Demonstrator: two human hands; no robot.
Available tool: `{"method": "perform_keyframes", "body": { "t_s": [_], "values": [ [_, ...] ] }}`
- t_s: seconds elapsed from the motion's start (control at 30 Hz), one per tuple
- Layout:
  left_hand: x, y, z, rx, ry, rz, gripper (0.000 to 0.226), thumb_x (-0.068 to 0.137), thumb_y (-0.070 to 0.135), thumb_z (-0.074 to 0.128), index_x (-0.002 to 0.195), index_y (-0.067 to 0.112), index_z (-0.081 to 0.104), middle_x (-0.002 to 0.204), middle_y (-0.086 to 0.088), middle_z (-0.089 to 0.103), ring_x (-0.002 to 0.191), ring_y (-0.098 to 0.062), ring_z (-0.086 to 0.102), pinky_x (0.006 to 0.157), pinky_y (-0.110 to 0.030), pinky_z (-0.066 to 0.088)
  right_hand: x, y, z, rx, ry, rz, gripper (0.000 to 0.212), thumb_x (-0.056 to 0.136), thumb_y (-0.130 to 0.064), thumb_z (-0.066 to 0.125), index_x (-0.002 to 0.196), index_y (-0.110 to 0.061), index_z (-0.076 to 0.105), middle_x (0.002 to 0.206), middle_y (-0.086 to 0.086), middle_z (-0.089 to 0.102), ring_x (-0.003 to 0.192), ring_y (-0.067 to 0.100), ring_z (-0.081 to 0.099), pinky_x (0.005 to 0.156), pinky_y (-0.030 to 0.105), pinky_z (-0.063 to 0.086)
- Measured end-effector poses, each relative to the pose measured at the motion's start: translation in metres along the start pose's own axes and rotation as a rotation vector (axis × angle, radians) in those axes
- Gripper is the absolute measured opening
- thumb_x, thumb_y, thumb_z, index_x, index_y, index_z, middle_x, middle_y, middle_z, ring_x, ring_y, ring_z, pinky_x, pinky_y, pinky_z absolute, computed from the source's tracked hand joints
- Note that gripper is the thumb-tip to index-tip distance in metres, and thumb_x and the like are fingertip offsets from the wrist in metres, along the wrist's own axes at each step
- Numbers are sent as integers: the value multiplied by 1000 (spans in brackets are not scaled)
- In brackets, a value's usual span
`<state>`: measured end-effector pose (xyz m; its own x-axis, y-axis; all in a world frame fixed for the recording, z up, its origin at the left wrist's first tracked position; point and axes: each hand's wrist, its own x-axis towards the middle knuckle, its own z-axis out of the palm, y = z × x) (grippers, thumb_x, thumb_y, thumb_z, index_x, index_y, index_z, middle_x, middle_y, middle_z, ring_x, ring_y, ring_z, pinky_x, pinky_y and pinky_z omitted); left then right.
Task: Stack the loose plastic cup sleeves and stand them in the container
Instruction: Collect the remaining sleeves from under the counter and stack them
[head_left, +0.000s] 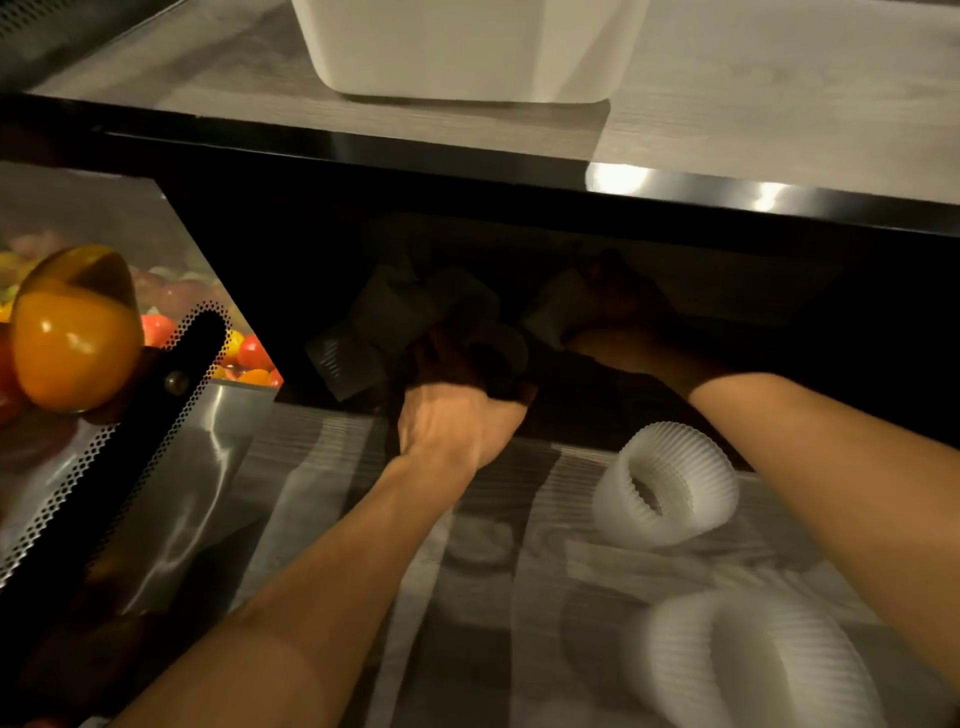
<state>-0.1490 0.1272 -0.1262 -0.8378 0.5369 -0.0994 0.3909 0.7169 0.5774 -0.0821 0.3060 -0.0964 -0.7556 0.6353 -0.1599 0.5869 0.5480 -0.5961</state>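
Note:
Both my hands reach into the dark space under a shelf. My left hand (460, 410) is closed around a ribbed translucent cup sleeve (363, 332) that sticks out to the upper left in shadow. My right hand (618, 325) grips another pale cup sleeve (558, 309), mostly hidden in the dark. Two loose white ribbed sleeves lie on their sides on the lower surface: one (667, 486) just below my right forearm, a larger blurred one (753, 660) at the bottom right. A white container (467, 52) stands on the shelf above.
The shelf's black front edge (467, 150) overhangs my hands. At left, a perforated metal panel (130, 431) borders a display with a yellow pepper (72, 332) and small tomatoes (249, 356). The lower surface (467, 571) is grey wood-grain.

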Motion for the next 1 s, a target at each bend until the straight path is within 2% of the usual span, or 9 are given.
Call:
{"method": "perform_keyframes", "body": {
  "t_s": [0.13,0.23,0.3,0.4,0.53,0.6,0.73,0.83,1.0],
  "values": [
    [-5,1,-10,16,-86,-57,101,60,85,56,144,30,44,137,-6,54,121,-33,57,95,-41,54,-28,1,-9,236,-7,-33,63,85,-3,76,140,-20,51,132,-1,52,129,17,48,90,19,41],
    [-7,7,-15,220,-197,-76,79,79,77,60,128,15,62,124,-9,64,119,-32,59,94,-36,49,-42,-1,-10,273,-31,-113,58,81,-3,79,124,-32,55,122,-7,55,114,11,54,83,9,45],
    [-7,9,-15,273,-236,-62,73,83,76,56,115,12,69,116,-8,67,115,-30,60,94,-36,50,-45,0,-7,334,-67,-151,63,78,3,80,129,-21,54,125,-3,58,103,2,57,77,1,45],
    [-8,7,-12,262,-228,-49,73,80,78,59,111,13,71,110,-7,69,110,-29,63,94,-39,53,-49,-1,-2,345,-161,-162,66,72,0,86,130,-14,57,125,-3,62,105,-2,60,83,7,48],
    [-12,3,-11,181,-179,-5,68,71,80,67,98,18,73,87,0,66,99,-25,68,81,-32,53,-46,-4,6,161,-339,-87,72,48,-48,86,116,-35,67,122,-7,67,116,16,63,101,36,52],
    [-13,-1,-13,124,-197,-15,68,66,78,73,96,18,72,85,2,64,94,-23,68,79,-31,56,-41,-5,8,90,-359,-63,77,42,-55,82,115,-37,64,123,-7,65,115,17,62,105,38,50],
    [-12,-9,-16,78,-232,-2,67,61,78,77,91,19,68,89,0,69,86,-19,69,75,-32,61,-46,-19,9,-9,-588,32,62,88,-14,74,142,-25,46,127,-13,51,120,7,50,96,10,32],
    [-11,-14,-16,47,-248,24,62,61,74,80,88,20,69,86,2,69,79,-16,69,71,-34,63,-44,-20,14,-51,-663,63,68,93,-19,69,153,-24,37,154,0,43,143,21,38,118,30,27],
    [-8,-24,-14,-18,-208,41,49,68,61,83,93,20,71,85,3,70,75,-15,70,67,-36,64,-41,-19,21,5,-668,10,61,94,-14,68,149,-22,43,149,2,48,141,21,42,122,43,28]
  ]
}}
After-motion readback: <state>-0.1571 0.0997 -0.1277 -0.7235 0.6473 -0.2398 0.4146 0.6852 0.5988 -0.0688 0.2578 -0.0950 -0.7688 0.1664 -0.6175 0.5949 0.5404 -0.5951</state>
